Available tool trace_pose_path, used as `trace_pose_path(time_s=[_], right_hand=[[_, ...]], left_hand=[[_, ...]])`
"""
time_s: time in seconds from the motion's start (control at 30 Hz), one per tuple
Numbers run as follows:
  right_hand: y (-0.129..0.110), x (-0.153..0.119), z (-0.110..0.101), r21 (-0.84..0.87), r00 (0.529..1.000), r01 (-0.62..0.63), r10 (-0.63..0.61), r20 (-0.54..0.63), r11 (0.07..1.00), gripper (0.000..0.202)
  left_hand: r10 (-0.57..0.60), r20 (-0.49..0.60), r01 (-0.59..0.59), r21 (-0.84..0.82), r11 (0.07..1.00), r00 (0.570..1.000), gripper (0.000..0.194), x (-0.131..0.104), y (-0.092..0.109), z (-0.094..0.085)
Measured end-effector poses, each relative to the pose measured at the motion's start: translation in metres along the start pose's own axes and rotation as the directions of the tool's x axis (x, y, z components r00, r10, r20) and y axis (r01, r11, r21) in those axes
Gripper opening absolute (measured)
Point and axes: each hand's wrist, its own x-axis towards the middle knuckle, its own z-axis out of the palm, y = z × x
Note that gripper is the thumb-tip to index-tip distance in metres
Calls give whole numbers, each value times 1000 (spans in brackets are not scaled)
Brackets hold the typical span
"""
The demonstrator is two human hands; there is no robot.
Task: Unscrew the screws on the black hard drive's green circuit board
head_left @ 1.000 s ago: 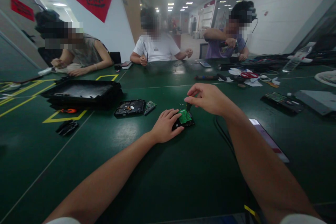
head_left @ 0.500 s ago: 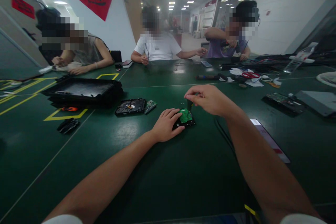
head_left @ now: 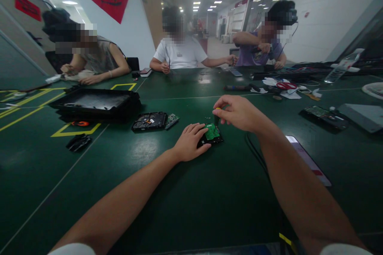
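A small black drive (head_left: 206, 140) with a green circuit board (head_left: 212, 130) on it lies on the dark green table (head_left: 185, 191). My left hand (head_left: 190, 142) rests over the drive's left side, holding it between thumb and spread fingers. In my right hand (head_left: 236, 113) is an upright screwdriver (head_left: 216, 118) with a dark handle and yellow top, its tip down at the board. Tiny light pieces lie just behind the drive. Another black drive (head_left: 149, 121) and a loose circuit board (head_left: 172, 121) sit to the left.
Black trays (head_left: 95, 103) stand at the left. A phone (head_left: 308, 159) and a cable (head_left: 255, 151) lie near my right forearm. Farther right are another drive (head_left: 324, 118), a grey box (head_left: 363, 116) and a bottle (head_left: 342, 65). Several people sit across the table.
My right fingers have shifted slightly on the screwdriver, and its yellow top now shows. My left hand and the drive look the same.
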Motion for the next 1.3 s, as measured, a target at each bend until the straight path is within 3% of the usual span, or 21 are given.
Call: trace_pose_path(time_s=[0.17,0.3,0.43,0.67,0.87,1.2,1.3], right_hand=[[1,1,2,-45,998,63,-64,-21,997,20],[3,3,2,-64,992,125,-126,-13,990,22],[5,3,1,-14,996,89,-89,0,996,18],[4,3,2,5,999,-25,25,-26,1000,15],[2,1,1,-27,997,72,-72,13,997,21],[1,1,2,-13,1000,-23,23,-8,1000,20],[0,1,2,-46,1000,9,-9,-11,999,18]], left_hand=[[45,-67,-48,-50,998,997,57,1,0,-1],[129,-163,-150,-128,980,978,30,4,1,-4],[183,-222,-220,-153,963,958,12,5,2,-5],[214,-220,-249,-146,957,952,13,5,2,-5],[174,-156,-199,-165,966,972,16,5,3,-7],[173,-152,-199,-174,965,973,18,4,1,-5],[171,-146,-195,-175,965,975,18,4,1,-5]])
